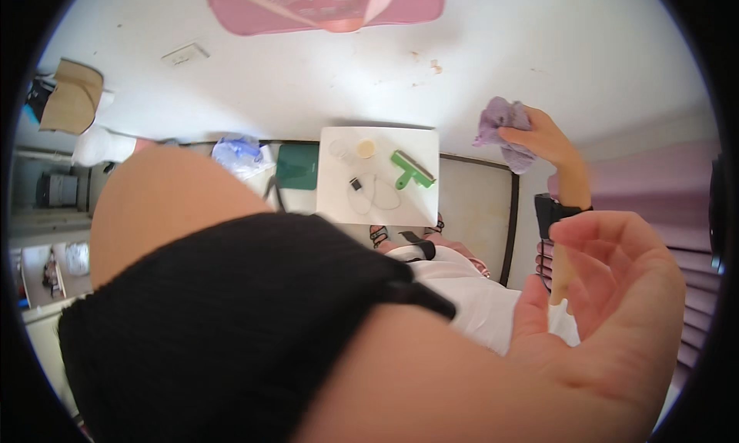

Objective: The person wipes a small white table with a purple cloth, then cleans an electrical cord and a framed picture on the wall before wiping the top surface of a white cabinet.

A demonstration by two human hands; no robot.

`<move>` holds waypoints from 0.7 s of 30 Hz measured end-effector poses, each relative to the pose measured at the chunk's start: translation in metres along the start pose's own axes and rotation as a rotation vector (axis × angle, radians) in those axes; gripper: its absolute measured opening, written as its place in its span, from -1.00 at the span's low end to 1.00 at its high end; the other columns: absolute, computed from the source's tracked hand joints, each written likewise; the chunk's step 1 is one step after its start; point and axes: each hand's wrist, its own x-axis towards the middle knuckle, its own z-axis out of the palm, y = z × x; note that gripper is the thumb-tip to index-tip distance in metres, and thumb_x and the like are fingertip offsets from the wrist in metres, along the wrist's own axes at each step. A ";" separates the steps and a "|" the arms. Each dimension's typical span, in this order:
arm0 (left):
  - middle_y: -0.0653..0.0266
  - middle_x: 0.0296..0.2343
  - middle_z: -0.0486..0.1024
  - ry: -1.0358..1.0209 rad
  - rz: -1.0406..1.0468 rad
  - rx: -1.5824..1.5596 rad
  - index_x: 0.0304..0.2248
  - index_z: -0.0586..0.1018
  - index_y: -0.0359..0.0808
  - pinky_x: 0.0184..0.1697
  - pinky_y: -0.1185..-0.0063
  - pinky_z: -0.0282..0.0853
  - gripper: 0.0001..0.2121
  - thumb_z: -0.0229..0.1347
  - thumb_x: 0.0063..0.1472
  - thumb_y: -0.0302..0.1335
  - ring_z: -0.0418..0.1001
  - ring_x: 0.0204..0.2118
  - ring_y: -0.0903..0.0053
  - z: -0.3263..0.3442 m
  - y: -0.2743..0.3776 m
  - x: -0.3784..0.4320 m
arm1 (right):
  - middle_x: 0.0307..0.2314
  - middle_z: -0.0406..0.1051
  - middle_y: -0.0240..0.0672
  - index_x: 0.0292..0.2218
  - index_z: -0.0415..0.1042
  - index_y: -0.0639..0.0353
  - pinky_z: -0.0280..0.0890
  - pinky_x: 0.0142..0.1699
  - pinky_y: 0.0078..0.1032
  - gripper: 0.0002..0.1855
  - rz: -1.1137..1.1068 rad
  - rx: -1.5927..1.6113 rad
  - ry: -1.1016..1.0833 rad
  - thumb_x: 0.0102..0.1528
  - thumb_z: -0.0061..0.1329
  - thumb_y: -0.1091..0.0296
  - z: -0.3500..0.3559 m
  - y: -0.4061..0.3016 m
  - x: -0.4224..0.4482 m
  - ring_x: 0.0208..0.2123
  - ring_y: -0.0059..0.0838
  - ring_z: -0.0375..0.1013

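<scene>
My right hand (pixel 542 134) grips a crumpled purple cloth (pixel 501 125) in front of the white wall, at the right. A black device (pixel 543 215) with a cable is strapped to the right wrist. My left arm, with a wide black band or sleeve around it, crosses the foreground close to the camera. My left hand (pixel 623 304) is raised beside the right forearm, its fingers curled and apart, with nothing visible in it. Below them stands a small white table (pixel 340 209) bearing a green-handled squeegee-like tool (pixel 411 169), a thin cable with a black plug (pixel 355 183) and a round beige item (pixel 365 148).
A pink bag (pixel 329 4) hangs at the top, and a wall socket plate (pixel 185 55) is left of it. Beside the table are a dark green panel (pixel 297 166) and a blue-and-clear plastic bag (pixel 238 153). Purple curtains (pixel 641 177) hang at the right; shelves line the left.
</scene>
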 end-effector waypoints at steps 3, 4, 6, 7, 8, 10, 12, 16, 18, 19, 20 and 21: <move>0.33 -0.57 0.43 -0.047 -0.070 -0.027 -0.42 0.48 -0.26 -0.37 0.46 0.30 -0.82 0.12 -0.11 -0.49 0.41 -0.41 0.40 0.007 0.010 -0.007 | -0.46 0.39 -0.43 -0.25 0.41 0.29 0.27 -0.31 -0.58 -0.68 0.013 -0.085 -0.066 -0.02 0.12 0.30 0.027 -0.005 0.025 -0.43 -0.64 0.30; 0.33 -0.57 0.43 -0.032 -0.051 -0.022 -0.42 0.48 -0.26 -0.38 0.47 0.30 -0.82 0.12 -0.11 -0.50 0.41 -0.41 0.40 0.003 0.010 -0.006 | -0.46 0.39 -0.43 -0.25 0.41 0.29 0.27 -0.31 -0.58 -0.68 0.007 -0.098 -0.073 -0.02 0.12 0.30 0.016 -0.007 0.016 -0.43 -0.64 0.30; 0.33 -0.57 0.44 -0.016 -0.018 -0.019 -0.42 0.48 -0.26 -0.39 0.47 0.31 -0.82 0.11 -0.11 -0.50 0.41 -0.41 0.40 0.002 0.011 0.002 | -0.45 0.40 -0.42 -0.24 0.41 0.30 0.28 -0.30 -0.57 -0.66 0.019 0.014 0.021 -0.02 0.13 0.30 -0.010 0.005 -0.008 -0.41 -0.64 0.31; 0.33 -0.57 0.44 -0.019 -0.015 -0.028 -0.41 0.48 -0.26 -0.40 0.47 0.31 -0.82 0.11 -0.11 -0.50 0.41 -0.41 0.40 0.003 0.011 0.005 | -0.45 0.40 -0.42 -0.24 0.41 0.30 0.28 -0.30 -0.57 -0.66 0.005 0.021 0.002 -0.02 0.13 0.30 -0.008 0.008 -0.012 -0.41 -0.64 0.31; 0.32 -0.57 0.44 -0.024 -0.027 -0.033 -0.41 0.48 -0.26 -0.41 0.47 0.31 -0.82 0.11 -0.11 -0.51 0.41 -0.41 0.40 0.002 0.012 0.003 | -0.45 0.40 -0.41 -0.24 0.42 0.30 0.28 -0.30 -0.57 -0.66 0.009 -0.002 0.032 -0.02 0.13 0.30 -0.006 0.011 -0.016 -0.41 -0.65 0.32; 0.32 -0.57 0.44 -0.023 -0.033 -0.059 -0.41 0.48 -0.26 -0.42 0.48 0.32 -0.82 0.11 -0.11 -0.51 0.41 -0.40 0.39 0.016 0.011 0.000 | -0.44 0.41 -0.41 -0.23 0.42 0.29 0.29 -0.30 -0.57 -0.66 0.036 -0.025 0.071 -0.02 0.13 0.30 0.005 0.027 -0.023 -0.40 -0.65 0.32; 0.32 -0.56 0.44 -0.026 0.003 -0.069 -0.41 0.48 -0.26 -0.43 0.48 0.32 -0.81 0.11 -0.11 -0.51 0.41 -0.40 0.39 0.001 0.006 0.001 | -0.43 0.40 -0.42 -0.25 0.42 0.29 0.29 -0.30 -0.56 -0.68 0.036 0.074 0.018 -0.01 0.13 0.29 0.001 0.007 -0.024 -0.39 -0.65 0.32; 0.32 -0.56 0.45 -0.096 -0.018 -0.102 -0.40 0.47 -0.26 -0.46 0.49 0.33 -0.81 0.10 -0.11 -0.52 0.42 -0.40 0.39 -0.002 -0.011 0.001 | -0.41 0.41 -0.41 -0.26 0.41 0.30 0.29 -0.28 -0.56 -0.68 0.086 0.052 0.008 -0.01 0.12 0.30 0.017 0.006 -0.002 -0.38 -0.64 0.32; 0.32 -0.56 0.45 -0.067 0.064 -0.120 -0.40 0.47 -0.26 -0.47 0.49 0.34 -0.81 0.10 -0.11 -0.53 0.42 -0.40 0.38 0.005 -0.021 0.007 | -0.43 0.41 -0.40 -0.25 0.41 0.27 0.30 -0.26 -0.54 -0.70 0.018 0.170 -0.018 -0.01 0.12 0.32 0.013 0.020 -0.052 -0.39 -0.65 0.32; 0.31 -0.56 0.45 -0.077 0.086 -0.139 -0.40 0.47 -0.26 -0.48 0.49 0.34 -0.81 0.10 -0.11 -0.53 0.42 -0.40 0.38 0.011 -0.029 0.010 | -0.43 0.41 -0.40 -0.25 0.41 0.27 0.30 -0.26 -0.54 -0.70 0.068 0.186 0.033 -0.01 0.12 0.32 0.023 0.030 -0.068 -0.39 -0.65 0.32; 0.31 -0.56 0.45 -0.084 0.079 -0.145 -0.39 0.47 -0.26 -0.49 0.50 0.34 -0.81 0.10 -0.10 -0.53 0.42 -0.40 0.38 0.017 -0.036 0.011 | -0.44 0.43 -0.38 -0.25 0.41 0.24 0.31 -0.26 -0.51 -0.68 0.083 0.119 0.071 -0.02 0.13 0.29 0.026 0.035 -0.073 -0.39 -0.61 0.35; 0.31 -0.56 0.45 -0.120 0.033 -0.162 -0.39 0.47 -0.26 -0.49 0.50 0.34 -0.81 0.09 -0.10 -0.54 0.42 -0.40 0.38 0.027 -0.045 0.015 | -0.44 0.44 -0.36 -0.25 0.41 0.22 0.31 -0.25 -0.48 -0.66 0.084 0.073 0.083 -0.03 0.14 0.25 0.038 0.049 -0.074 -0.39 -0.57 0.38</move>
